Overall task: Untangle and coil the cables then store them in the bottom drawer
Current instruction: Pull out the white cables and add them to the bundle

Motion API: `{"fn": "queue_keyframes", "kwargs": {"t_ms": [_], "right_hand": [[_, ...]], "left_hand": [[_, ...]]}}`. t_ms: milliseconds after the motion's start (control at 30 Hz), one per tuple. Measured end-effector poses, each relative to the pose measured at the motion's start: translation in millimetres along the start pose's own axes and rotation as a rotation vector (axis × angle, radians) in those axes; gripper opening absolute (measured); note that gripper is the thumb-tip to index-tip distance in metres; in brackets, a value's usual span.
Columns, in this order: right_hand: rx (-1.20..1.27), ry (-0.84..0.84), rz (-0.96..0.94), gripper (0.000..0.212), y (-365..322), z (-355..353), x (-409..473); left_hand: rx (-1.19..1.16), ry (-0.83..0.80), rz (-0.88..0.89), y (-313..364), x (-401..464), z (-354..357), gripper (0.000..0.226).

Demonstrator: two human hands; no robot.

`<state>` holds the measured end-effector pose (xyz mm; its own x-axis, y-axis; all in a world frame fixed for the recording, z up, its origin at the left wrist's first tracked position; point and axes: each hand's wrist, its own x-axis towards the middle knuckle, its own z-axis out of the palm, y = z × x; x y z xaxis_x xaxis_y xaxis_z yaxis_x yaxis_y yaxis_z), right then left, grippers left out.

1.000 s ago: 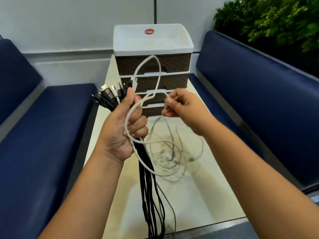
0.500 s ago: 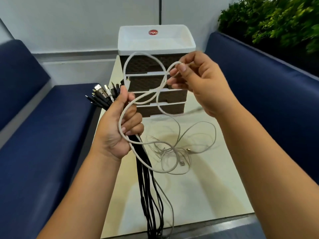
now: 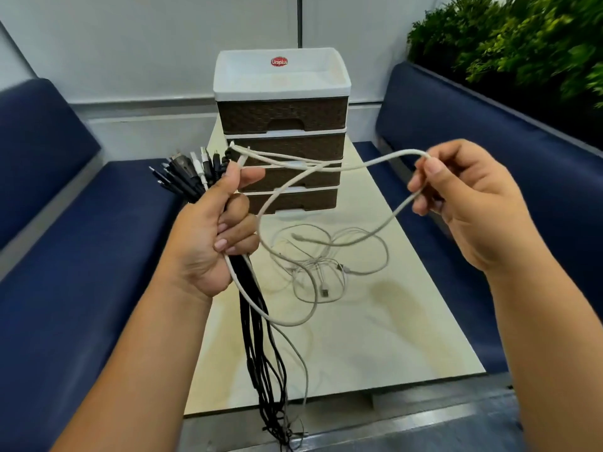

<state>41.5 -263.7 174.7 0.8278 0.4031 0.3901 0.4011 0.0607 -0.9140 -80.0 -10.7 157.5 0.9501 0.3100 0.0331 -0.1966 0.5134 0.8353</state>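
Observation:
My left hand (image 3: 212,233) grips a bundle of black and white cables (image 3: 257,337), plug ends fanned out above the fist and the strands hanging down past the table's near edge. A thick white cable (image 3: 368,163) runs from that fist to my right hand (image 3: 463,197), which pinches its bend between thumb and fingers, out to the right above the table. Below, thin white cables (image 3: 326,265) lie tangled on the table. The drawer unit (image 3: 280,135), brown fronts and white top, stands at the far end; its bottom drawer (image 3: 293,200) is closed.
The narrow cream table (image 3: 375,327) is flanked by blue bench seats on the left (image 3: 81,256) and right (image 3: 489,151). Green plants (image 3: 522,44) rise behind the right bench. A metal floor strip runs below the table's near edge.
My right hand has moved from in front of the drawers out to the right and down, pulling the white cable's loop out into a long span. The left hand stays gripping the bundle.

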Motion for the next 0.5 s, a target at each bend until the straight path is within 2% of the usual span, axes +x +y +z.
{"fn": "queue_keyframes", "kwargs": {"t_ms": [133,300,367,500], "right_hand": [[-0.009,0.048,0.038,0.017,9.8,-28.0,-27.3],[-0.087,0.014,0.114,0.014,15.1,-57.1,-61.3],[-0.168,-0.148,0.17,0.013,16.7,-66.6,-74.7],[-0.337,-0.619,0.411,0.01,27.7,-71.3,-103.3]], "left_hand": [[0.051,0.012,-0.02,-2.1,-17.7,9.6,0.031],[0.05,0.011,0.001,-2.6,-37.7,23.2,0.033],[0.041,-0.004,0.011,-2.6,-45.8,28.9,0.033],[0.023,-0.028,0.044,-4.6,-59.8,42.5,0.033]]}}
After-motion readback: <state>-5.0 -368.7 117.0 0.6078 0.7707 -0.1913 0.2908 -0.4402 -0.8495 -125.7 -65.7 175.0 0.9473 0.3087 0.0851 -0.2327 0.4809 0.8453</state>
